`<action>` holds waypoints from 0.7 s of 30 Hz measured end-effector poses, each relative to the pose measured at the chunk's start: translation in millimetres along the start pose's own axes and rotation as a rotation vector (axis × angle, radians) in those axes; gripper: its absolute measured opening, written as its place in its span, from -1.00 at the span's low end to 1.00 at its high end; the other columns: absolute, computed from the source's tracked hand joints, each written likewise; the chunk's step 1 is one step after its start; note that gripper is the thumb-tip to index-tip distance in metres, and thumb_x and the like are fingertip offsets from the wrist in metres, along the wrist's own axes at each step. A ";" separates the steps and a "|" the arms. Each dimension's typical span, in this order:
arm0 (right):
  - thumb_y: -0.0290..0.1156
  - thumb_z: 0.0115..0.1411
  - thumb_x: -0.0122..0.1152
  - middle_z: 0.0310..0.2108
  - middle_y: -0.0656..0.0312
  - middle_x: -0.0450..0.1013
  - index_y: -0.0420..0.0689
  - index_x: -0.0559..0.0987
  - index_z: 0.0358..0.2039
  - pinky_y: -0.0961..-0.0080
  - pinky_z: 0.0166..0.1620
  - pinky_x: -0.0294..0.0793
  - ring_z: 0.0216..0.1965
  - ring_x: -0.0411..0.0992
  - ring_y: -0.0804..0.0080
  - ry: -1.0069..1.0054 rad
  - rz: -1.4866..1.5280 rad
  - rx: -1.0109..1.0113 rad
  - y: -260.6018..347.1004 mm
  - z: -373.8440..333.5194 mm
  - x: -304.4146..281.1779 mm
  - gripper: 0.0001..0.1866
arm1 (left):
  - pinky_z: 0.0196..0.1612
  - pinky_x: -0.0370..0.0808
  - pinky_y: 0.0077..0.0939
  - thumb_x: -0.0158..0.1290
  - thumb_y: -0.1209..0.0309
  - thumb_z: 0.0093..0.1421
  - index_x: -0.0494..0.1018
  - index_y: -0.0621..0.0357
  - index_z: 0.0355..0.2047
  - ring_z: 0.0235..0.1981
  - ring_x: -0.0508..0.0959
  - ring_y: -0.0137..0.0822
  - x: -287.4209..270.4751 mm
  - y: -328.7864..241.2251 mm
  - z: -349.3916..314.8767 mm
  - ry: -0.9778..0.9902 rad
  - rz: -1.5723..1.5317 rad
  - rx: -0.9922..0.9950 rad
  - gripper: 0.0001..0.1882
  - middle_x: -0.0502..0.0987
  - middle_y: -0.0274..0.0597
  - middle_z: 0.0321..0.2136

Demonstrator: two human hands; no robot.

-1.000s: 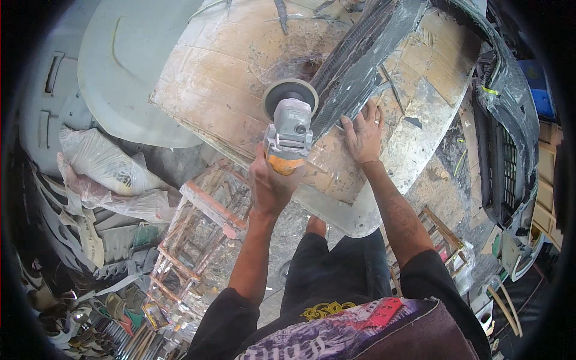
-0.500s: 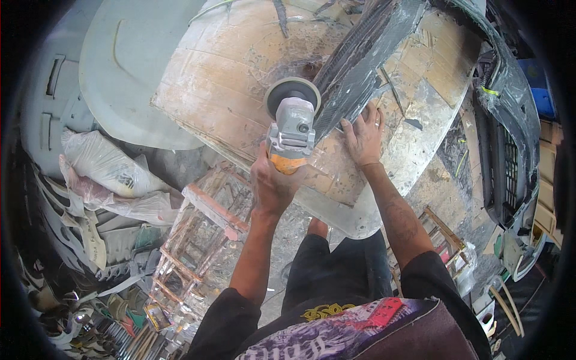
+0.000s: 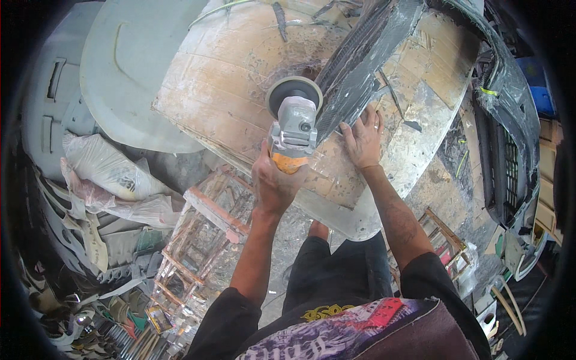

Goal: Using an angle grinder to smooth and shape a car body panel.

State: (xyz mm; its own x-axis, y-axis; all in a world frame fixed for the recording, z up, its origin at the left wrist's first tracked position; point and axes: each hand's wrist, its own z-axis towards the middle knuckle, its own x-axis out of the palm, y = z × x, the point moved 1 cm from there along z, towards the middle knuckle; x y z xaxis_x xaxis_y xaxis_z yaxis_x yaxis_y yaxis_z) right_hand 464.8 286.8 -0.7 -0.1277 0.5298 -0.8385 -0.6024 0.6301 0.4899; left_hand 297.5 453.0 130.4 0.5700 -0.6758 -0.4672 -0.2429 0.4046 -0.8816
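Observation:
An angle grinder (image 3: 296, 129) with a grey head and an orange body is gripped from below by my left hand (image 3: 278, 183), fingers wrapped round it. Its round sanding disc (image 3: 294, 91) lies against or just beside the left edge of a long black car-body part (image 3: 354, 69); exact contact cannot be made out. The part is scuffed and dusty, running from the middle to the far right. My right hand (image 3: 363, 141) lies with fingers spread at the part's near end, thumb by its tip, on the worn cardboard (image 3: 207, 99) covering the worktop.
A pale rounded panel (image 3: 129, 72) stands at the far left, with plastic-wrapped bundles (image 3: 114, 171) below it. A paint-spattered rack (image 3: 201, 210) stands left of my legs. Black bumper pieces (image 3: 510, 108) curve along the right. Loose strips (image 3: 390, 90) and scraps lie on the cardboard.
The grinder and my left hand have shifted very slightly to the right. My right hand has moved a little, its thumb now at the part's tip. The black part has hardly moved.

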 end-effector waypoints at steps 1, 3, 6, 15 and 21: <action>0.07 0.38 0.15 0.33 -0.20 0.21 -0.12 0.58 0.09 -0.14 0.48 -0.10 0.42 0.13 -0.06 -0.004 -0.008 -0.003 -0.1 0.0 0.1 -0.47 | -0.22 0.60 -0.16 0.38 0.44 0.02 0.46 0.35 -0.09 -0.30 0.70 0.13 0.3 -0.6 0.8 0.000 -0.027 -0.017 -0.52 0.67 0.12 -0.32; 0.08 0.38 0.16 0.33 -0.20 0.21 -0.13 0.58 0.09 -0.15 0.48 -0.09 0.42 0.14 -0.06 0.001 -0.003 -0.002 -0.5 -0.4 0.4 -0.46 | -0.22 0.60 -0.16 0.39 0.44 0.01 0.46 0.34 -0.09 -0.30 0.70 0.12 1.0 -2.2 2.4 -0.001 -0.054 -0.031 -0.52 0.67 0.11 -0.32; 0.08 0.37 0.17 0.33 -0.20 0.21 -0.13 0.58 0.08 -0.15 0.48 -0.09 0.41 0.14 -0.06 -0.011 -0.003 0.000 -0.9 -0.9 1.2 -0.46 | -0.23 0.60 -0.17 0.42 0.43 -0.01 0.46 0.33 -0.10 -0.30 0.70 0.11 1.0 -4.3 4.3 -0.008 0.011 -0.019 -0.49 0.66 0.10 -0.34; 0.09 0.38 0.15 0.33 -0.18 0.22 -0.06 0.55 0.16 -0.17 0.48 -0.11 0.44 0.14 -0.02 0.000 0.019 0.009 0.5 -0.8 -0.4 -0.45 | -0.24 0.59 -0.16 0.43 0.40 -0.01 0.47 0.34 -0.09 -0.32 0.70 0.11 1.3 -1.5 7.5 0.010 0.021 -0.009 -0.48 0.66 0.11 -0.35; 0.11 0.40 0.12 0.33 -0.20 0.22 -0.08 0.54 0.14 -0.17 0.48 -0.10 0.44 0.13 -0.04 0.024 -0.001 0.036 1.9 0.1 -1.2 -0.45 | -0.23 0.60 -0.18 0.43 0.39 -0.01 0.47 0.34 -0.07 -0.31 0.71 0.08 1.0 -3.8 9.2 0.033 -0.004 -0.031 -0.46 0.68 0.10 -0.34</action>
State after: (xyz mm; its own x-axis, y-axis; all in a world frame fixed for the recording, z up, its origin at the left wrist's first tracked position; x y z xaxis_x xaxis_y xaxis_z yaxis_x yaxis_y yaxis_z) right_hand 463.8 287.3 1.3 -0.1462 0.5153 -0.8444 -0.5741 0.6509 0.4967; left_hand 306.3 456.5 133.8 0.5450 -0.6974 -0.4654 -0.2654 0.3831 -0.8848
